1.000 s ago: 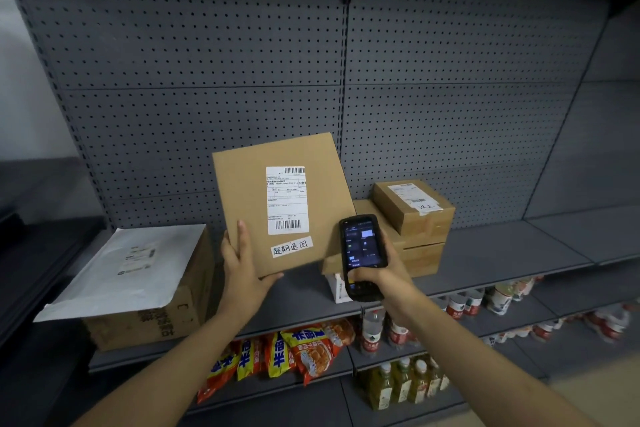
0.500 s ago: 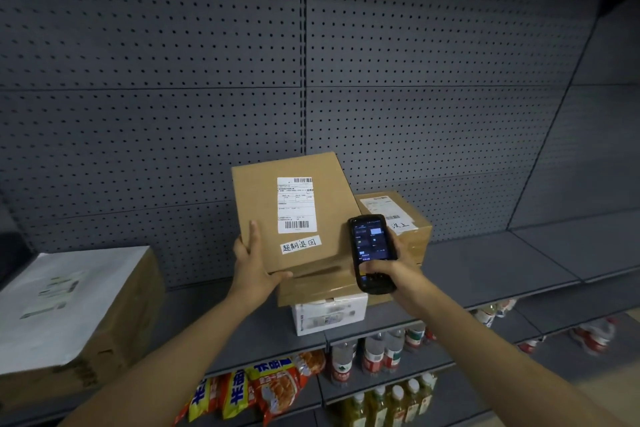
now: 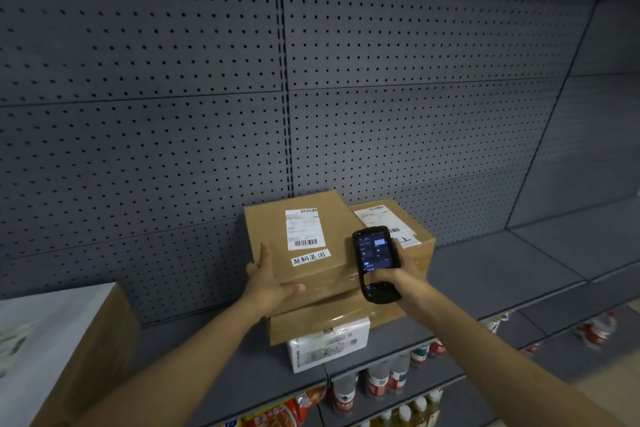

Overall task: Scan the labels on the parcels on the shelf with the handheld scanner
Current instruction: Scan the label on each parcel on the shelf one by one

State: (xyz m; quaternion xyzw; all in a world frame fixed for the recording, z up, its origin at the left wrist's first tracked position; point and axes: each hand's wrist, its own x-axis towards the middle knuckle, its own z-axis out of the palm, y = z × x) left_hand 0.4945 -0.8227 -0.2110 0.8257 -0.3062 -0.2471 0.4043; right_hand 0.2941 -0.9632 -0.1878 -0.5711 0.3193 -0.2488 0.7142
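My left hand [image 3: 268, 279] grips the near left corner of a flat brown parcel [image 3: 277, 243], which lies tilted on top of a stack. The parcel bears a white barcode label [image 3: 304, 229] and a handwritten white strip [image 3: 310, 257]. My right hand [image 3: 398, 279] holds a black handheld scanner [image 3: 375, 262], screen lit and facing me, just right of that parcel. Behind the scanner sits a smaller brown box [image 3: 412, 239] with its own label. Under them lie another brown parcel [image 3: 311, 322] and a white box [image 3: 329, 347].
The stack stands on a grey shelf [image 3: 502, 274] backed by a pegboard wall [image 3: 207, 80]. A large carton [image 3: 86, 357] with a white mailer [image 3: 38, 333] on top is at the left. Lower shelves hold bottles [image 3: 381, 378] and snack packets [image 3: 277, 416].
My left hand has carried the flat parcel from upright in front of me down onto the stack, now lying almost flat. The scanner has stayed beside it. My view has shifted right.
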